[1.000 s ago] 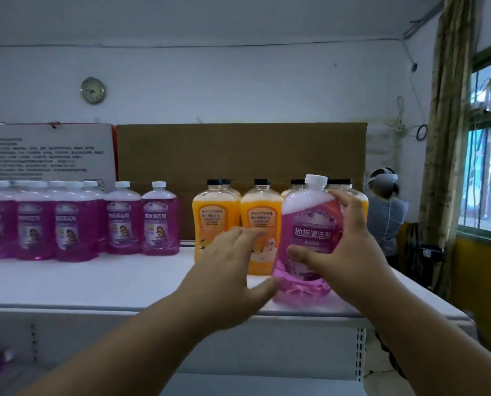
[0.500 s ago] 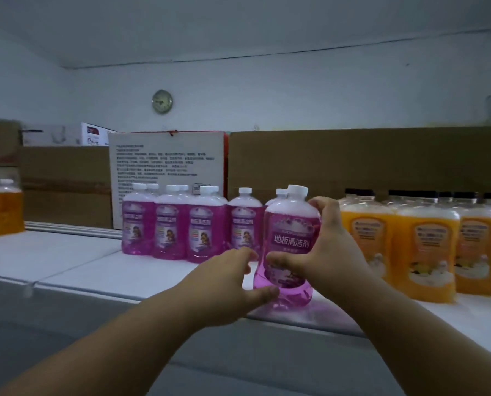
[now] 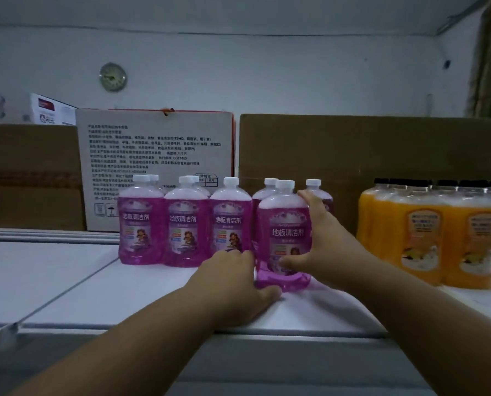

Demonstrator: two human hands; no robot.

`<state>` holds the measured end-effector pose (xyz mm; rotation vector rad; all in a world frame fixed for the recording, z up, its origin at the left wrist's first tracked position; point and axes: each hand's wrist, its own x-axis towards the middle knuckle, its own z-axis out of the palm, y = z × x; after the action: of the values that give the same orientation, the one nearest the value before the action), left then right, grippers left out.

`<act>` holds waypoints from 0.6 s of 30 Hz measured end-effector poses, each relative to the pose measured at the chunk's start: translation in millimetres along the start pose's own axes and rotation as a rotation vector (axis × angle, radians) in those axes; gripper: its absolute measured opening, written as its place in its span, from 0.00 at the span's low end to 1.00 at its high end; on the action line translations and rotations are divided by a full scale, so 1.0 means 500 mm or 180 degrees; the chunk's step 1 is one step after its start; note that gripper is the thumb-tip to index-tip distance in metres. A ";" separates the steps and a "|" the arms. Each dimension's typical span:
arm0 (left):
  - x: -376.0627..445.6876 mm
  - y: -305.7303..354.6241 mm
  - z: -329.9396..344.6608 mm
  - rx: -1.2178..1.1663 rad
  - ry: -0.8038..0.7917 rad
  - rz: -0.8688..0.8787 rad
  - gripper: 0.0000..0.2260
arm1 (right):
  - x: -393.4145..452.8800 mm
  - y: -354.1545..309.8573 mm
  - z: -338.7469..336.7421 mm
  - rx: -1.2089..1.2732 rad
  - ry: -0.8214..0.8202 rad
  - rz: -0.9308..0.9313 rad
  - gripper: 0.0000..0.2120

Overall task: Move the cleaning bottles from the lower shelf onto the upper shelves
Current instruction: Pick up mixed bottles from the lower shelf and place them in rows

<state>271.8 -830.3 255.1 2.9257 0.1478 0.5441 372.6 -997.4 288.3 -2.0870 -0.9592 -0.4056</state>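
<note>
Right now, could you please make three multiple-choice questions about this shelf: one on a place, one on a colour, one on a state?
1. Where does the purple bottle in the hands stand?
A. between the purple row and the orange bottles
B. left of the white box
C. on the floor

2. What colour are the caps of the orange bottles?
A. white
B. black
C. red

3. How does the right hand meet the bottle?
A. it hovers apart
B. it lies flat on the cap
C. it grips the side

Answers:
1 A: the purple bottle sits on the shelf right of the purple row, left of the orange bottles.
2 B: their caps are dark.
3 C: the right hand wraps its side; the left hand touches its base.
</note>
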 end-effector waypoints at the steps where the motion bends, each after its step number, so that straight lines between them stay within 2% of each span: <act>1: 0.000 -0.002 0.004 -0.0042 0.0026 -0.0023 0.28 | 0.001 -0.002 -0.001 -0.0099 0.0002 0.0044 0.56; 8: -0.002 -0.001 0.006 0.0280 -0.0177 -0.0075 0.29 | 0.044 -0.025 0.029 -0.0903 0.0195 0.0377 0.54; 18: -0.006 0.001 0.006 0.0389 -0.0160 -0.0008 0.27 | 0.053 -0.003 0.061 -0.0949 0.0444 0.0430 0.56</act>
<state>270.1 -831.8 251.2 3.0543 0.1848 0.4766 388.0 -960.4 284.5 -2.3389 -0.7048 -0.6469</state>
